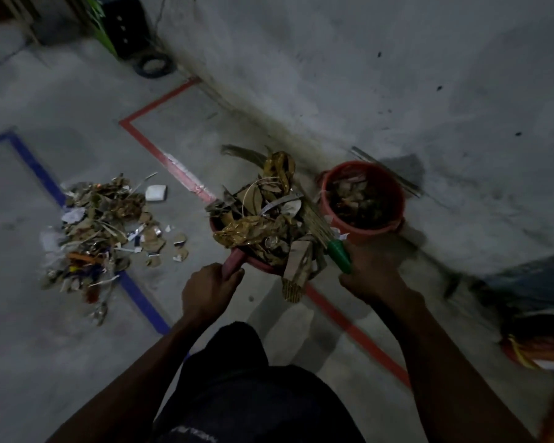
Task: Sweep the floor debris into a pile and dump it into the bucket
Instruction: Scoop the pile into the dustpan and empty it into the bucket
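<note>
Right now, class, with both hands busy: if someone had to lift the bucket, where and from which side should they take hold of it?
Probably the bucket's open rim, on the near right, where a small lug juts out. The bucket stands upright by the wall, so the far side is cramped; the loaded dustpan and broom crowd its left. No handle shows clearly.

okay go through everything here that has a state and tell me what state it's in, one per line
left hand: grips the dustpan handle.
right hand: grips the broom's green handle.
dustpan: lifted, heaped with debris, beside the bucket, not yet tipped.
broom: bristles laid across the dustpan's load.
bucket: upright, open, partly filled.
debris pile: left on the floor, unswept.
</note>
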The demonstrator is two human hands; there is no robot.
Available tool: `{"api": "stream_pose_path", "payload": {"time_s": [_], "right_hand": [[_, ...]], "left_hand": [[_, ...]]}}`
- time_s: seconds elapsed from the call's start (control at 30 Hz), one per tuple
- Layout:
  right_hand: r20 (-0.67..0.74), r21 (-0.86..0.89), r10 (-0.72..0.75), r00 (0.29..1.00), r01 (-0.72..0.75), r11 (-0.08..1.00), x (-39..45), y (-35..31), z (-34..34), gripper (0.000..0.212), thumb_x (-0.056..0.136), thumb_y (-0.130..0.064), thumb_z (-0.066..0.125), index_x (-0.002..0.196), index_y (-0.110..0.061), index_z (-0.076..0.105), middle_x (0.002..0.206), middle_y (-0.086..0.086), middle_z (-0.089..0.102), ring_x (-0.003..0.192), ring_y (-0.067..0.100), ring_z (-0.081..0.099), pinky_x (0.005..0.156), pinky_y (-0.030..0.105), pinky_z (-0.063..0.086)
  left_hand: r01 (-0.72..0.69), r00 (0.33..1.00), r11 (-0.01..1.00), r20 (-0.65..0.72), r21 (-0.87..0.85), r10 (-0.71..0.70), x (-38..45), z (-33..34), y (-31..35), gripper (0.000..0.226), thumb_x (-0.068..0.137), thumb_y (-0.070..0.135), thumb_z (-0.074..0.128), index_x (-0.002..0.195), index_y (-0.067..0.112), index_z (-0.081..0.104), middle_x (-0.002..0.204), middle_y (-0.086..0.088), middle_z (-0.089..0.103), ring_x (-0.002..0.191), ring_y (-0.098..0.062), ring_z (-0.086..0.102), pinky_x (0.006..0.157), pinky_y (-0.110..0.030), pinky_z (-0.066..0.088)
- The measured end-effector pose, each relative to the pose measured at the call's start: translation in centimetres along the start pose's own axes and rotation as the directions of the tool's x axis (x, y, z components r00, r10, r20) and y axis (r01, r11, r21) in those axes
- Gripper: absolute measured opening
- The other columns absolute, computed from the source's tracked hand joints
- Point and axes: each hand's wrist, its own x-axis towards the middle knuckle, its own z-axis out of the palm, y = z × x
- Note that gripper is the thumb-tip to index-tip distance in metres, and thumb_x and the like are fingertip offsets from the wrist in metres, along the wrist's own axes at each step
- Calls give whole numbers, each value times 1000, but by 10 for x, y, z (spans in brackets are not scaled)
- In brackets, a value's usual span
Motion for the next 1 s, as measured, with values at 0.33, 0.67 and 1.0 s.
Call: {"api": "stream_pose_path", "payload": {"time_s": [0.33, 0.67, 1.0], "right_hand": [[2, 23, 129, 992, -129, 991, 82, 143, -46, 64, 86, -18, 61, 146, -19, 37, 128, 13, 56, 109, 30, 58, 71, 23, 35], [38, 124, 140, 989, -143, 982, 192, 227, -106, 70, 85, -12, 62, 148, -19, 32, 123, 14, 58, 100, 32, 60, 74, 34, 48], [193, 195, 27, 981, -65, 979, 290, 326, -120, 50, 87, -15, 60, 135, -4, 48, 119, 16, 59, 107, 33, 59, 82, 30, 43]], "left_hand": [[-74, 989, 995, 131, 61, 65, 89, 94, 138, 39, 88, 52, 56, 75, 16, 56, 72, -6, 61, 75, -30, 63, 56, -30, 34], [-83, 987, 992, 143, 98, 68, 186, 145, 251, 39, 89, 50, 57, 79, 12, 60, 66, -2, 55, 63, -25, 58, 53, -29, 33], [108, 974, 984, 183, 142, -133, 223, 239, 312, 42, 90, 52, 53, 87, 11, 60, 82, -11, 66, 77, -31, 64, 56, -29, 33]]}}
